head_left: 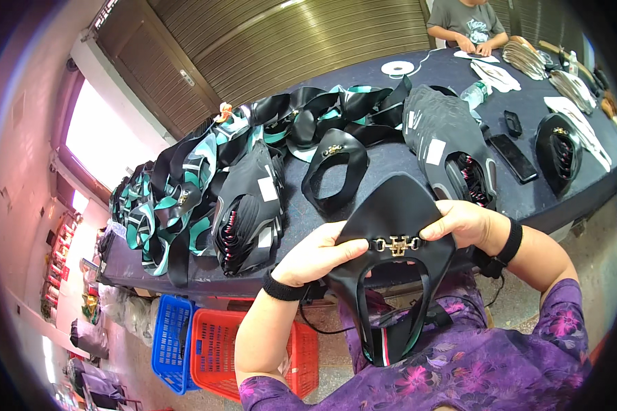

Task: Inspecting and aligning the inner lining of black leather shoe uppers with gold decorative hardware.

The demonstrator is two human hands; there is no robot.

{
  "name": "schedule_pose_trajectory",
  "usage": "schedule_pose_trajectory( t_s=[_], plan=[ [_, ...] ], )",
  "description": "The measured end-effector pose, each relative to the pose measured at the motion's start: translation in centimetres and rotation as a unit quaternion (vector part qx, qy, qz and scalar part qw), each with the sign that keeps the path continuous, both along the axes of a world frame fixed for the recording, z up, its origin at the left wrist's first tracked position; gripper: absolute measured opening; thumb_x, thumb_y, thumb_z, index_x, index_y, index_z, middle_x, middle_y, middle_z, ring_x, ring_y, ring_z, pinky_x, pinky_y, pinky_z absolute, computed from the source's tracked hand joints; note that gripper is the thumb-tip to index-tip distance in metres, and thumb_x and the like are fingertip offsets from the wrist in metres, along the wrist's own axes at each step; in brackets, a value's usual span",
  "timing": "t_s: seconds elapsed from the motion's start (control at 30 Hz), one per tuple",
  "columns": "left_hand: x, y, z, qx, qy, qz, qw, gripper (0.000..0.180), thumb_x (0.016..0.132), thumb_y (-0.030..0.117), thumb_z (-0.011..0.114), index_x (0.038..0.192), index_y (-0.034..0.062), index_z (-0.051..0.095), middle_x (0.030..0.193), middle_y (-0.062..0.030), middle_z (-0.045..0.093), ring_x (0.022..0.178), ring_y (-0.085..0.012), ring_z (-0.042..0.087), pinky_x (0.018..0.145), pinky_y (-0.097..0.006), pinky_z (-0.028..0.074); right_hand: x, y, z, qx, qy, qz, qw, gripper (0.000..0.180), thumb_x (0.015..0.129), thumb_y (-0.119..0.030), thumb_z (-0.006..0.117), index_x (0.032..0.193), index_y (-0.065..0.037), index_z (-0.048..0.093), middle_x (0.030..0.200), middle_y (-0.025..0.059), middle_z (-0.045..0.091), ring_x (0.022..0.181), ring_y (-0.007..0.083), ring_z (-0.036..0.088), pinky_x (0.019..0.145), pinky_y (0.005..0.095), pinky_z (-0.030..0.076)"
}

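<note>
Between my two hands is a black shoe upper (391, 202) with a gold-coloured metal buckle (397, 245) across its front. My left hand (319, 255) grips the left edge, thumb on top beside the buckle. On the other side my right hand (463, 225) pinches the upper, its thumb close to the buckle's right end. The upper's open back hangs toward my lap, with a striped red, white and green strip inside. Beyond it on the table lies another black upper (346, 175) with a similar buckle. The fingers under the upper are mostly hidden.
Stacked black uppers (247, 195) and a second stack (425, 127) flank the middle of the dark table. Piled uppers with teal linings (185, 171) fill the left. Rightward lie a phone (513, 157) and a bottle (474, 94). A person (469, 24) works opposite. A red basket (216, 349) stands below.
</note>
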State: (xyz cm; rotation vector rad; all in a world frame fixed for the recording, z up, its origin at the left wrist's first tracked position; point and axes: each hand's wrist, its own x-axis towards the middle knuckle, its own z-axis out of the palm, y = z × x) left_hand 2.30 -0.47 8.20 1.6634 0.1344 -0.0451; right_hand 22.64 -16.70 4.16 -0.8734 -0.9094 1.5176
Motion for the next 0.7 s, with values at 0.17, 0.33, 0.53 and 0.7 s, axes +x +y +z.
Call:
schedule_pose_trajectory(
  t_s=[0.17,0.33,0.53,0.7],
  plan=[
    [-0.6,-1.8,2.4,0.301,-0.066,0.079,0.948,0.016,0.082,0.008,0.053,0.096,0.0017,0.058,0.085,-0.0076,0.061,0.077,-0.0123,0.054,0.071,-0.028,0.043,-0.1,-0.4,1.9,0.057,-0.299,0.008,0.952,0.036,0.078,-0.006,0.059,0.112,-0.001,0.052,0.106,0.0037,0.058,0.093,0.0132,0.054,0.084,0.0266,0.041],
    [-1.4,-1.0,3.0,0.722,-0.395,0.150,0.547,0.022,0.070,0.009,0.057,0.090,0.0144,0.064,0.096,-0.0023,0.062,0.097,-0.0195,0.053,0.078,-0.033,0.045,-3.8,-0.5,5.9,0.435,-0.656,-0.129,0.603,0.042,0.073,-0.004,0.053,0.114,-0.007,0.052,0.116,0.0100,0.053,0.105,0.0250,0.053,0.089,0.0336,0.042],
    [0.2,3.3,-11.6,0.773,-0.250,0.110,0.572,0.037,0.071,0.011,0.051,0.108,0.0111,0.057,0.120,-0.0063,0.050,0.109,-0.0203,0.046,0.089,-0.032,0.038,-2.2,4.0,-6.9,0.369,-0.806,-0.101,0.452,0.039,0.076,-0.015,0.047,0.114,-0.008,0.051,0.118,0.0088,0.051,0.108,0.0230,0.048,0.092,0.0337,0.038],
    [0.6,3.4,-12.9,0.677,-0.137,0.047,0.721,0.046,0.070,0.004,0.048,0.115,0.0027,0.049,0.121,-0.0124,0.047,0.110,-0.0258,0.045,0.092,-0.036,0.037,-1.2,4.4,-9.5,0.277,-0.703,-0.027,0.655,0.057,0.069,-0.011,0.055,0.123,-0.001,0.040,0.129,0.0179,0.039,0.120,0.0300,0.037,0.100,0.0394,0.029]
  ],
)
